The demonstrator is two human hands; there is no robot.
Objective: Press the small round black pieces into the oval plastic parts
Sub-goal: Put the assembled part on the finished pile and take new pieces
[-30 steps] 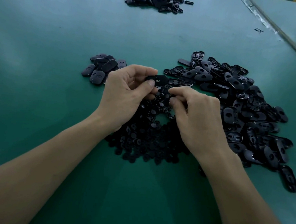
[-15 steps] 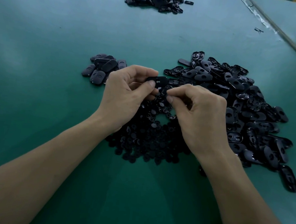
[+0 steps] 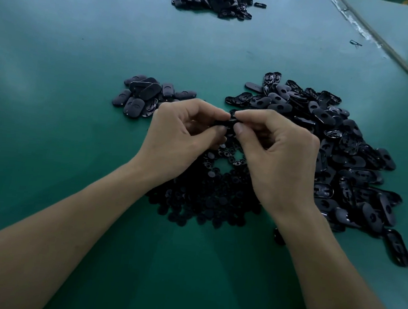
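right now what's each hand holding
Left hand: pinching an oval part.
Right hand: pinching the same oval part at its other end.

Round pieces point(image 3: 203, 199) near centre; oval parts point(image 3: 347, 155) right; smaller pile point(image 3: 144, 93) left.

We note the oval parts point(image 3: 323, 116): black plastic, smooth, glossy highlights. Round pieces point(image 3: 206, 202): black, duller. We log the table top point(image 3: 70, 54) as green, smooth, softly sheened.

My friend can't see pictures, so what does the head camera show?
The left hand and right hand pinch one black oval part together above a pile of small round pieces on a green table. More oval parts are heaped right, a small heap left.
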